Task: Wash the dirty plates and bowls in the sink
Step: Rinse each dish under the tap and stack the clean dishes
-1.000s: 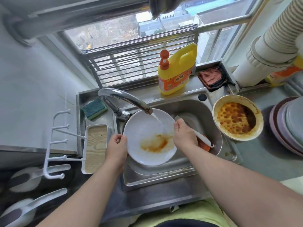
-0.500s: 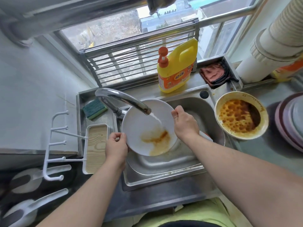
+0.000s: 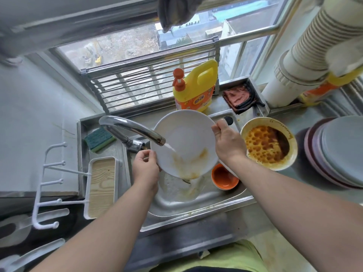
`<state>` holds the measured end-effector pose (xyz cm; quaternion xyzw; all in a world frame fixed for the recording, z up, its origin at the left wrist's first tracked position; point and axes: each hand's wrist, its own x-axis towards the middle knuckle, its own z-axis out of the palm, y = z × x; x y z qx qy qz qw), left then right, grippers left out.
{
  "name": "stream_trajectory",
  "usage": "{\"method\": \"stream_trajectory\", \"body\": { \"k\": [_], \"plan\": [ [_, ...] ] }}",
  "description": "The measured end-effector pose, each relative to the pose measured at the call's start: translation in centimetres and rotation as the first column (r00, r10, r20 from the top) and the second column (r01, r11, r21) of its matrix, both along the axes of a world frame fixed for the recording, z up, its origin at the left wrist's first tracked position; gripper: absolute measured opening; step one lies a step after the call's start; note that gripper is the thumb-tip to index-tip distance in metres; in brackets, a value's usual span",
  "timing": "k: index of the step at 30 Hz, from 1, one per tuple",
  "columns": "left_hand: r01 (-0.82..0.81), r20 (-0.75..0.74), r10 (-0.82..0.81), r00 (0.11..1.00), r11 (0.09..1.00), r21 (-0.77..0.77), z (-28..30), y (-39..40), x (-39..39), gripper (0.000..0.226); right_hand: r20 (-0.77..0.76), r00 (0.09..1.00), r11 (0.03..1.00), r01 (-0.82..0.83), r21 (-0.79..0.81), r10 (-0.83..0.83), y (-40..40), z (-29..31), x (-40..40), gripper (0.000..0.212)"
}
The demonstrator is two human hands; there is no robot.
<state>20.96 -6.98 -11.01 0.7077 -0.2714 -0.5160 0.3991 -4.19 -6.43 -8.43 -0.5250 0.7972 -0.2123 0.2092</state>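
A white plate (image 3: 186, 138) is held tilted over the sink (image 3: 206, 201), its far edge raised and its near edge dipped toward the basin, so that orange sauce and water run off the low edge into the sink. The left hand (image 3: 145, 167) grips the plate's near-left rim, fingers curled round the edge with the thumb on the upper face. The right hand (image 3: 227, 142) grips the right rim, thumb on top and fingers wrapped behind the plate. A stream of water falls from the tap (image 3: 133, 130), which arches in from the left and ends just over the plate's left half, striking the plate near its middle. In the basin, just right of the plate's low edge and under the right forearm, sits a small orange bowl (image 3: 224, 178) with sauce inside. On the counter to the right of the sink stands a cream bowl (image 3: 269, 144) heavily smeared with brown and orange sauce, and further right a stack of plates (image 3: 337, 152) in grey and purple. At the far edge of the sink stands a yellow bottle (image 3: 194, 89) of dish soap with an orange pump, with a reddish cloth (image 3: 237, 97) to its right. A green sponge (image 3: 99, 139) lies on the ledge left of the tap, and nearer on the left a white tray (image 3: 101, 185) with a wood-grain base.
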Motion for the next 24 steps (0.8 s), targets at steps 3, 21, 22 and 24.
{"method": "stream_trajectory", "body": {
  "k": [3, 21, 22, 24],
  "plan": [
    [0.029, -0.066, -0.027, 0.997, 0.999, 0.022, 0.2, -0.2, -1.4, 0.013, -0.018, 0.999, 0.999, 0.036, -0.007, -0.037, 0.5, 0.8, -1.5, 0.039],
    [-0.03, -0.065, 0.026, 0.998, 0.998, -0.053, 2.3, -1.2, 2.4, 0.009, 0.115, 0.992, 0.998, 0.058, 0.021, -0.06, 0.2, 0.3, 1.8, 0.037],
    [-0.031, -0.048, 0.028, 0.998, 0.997, -0.069, 2.4, -1.3, 3.2, 0.009, 0.127, 0.99, 0.998, 0.053, 0.033, -0.057, 0.1, 0.2, 2.4, 0.037],
    [-0.038, -0.011, 0.037, 0.999, 0.994, -0.098, 2.5, -1.4, 4.5, 0.009, 0.154, 0.987, 0.998, 0.031, 0.056, -0.04, -0.2, 0.0, 3.7, 0.036]
  ]
}}
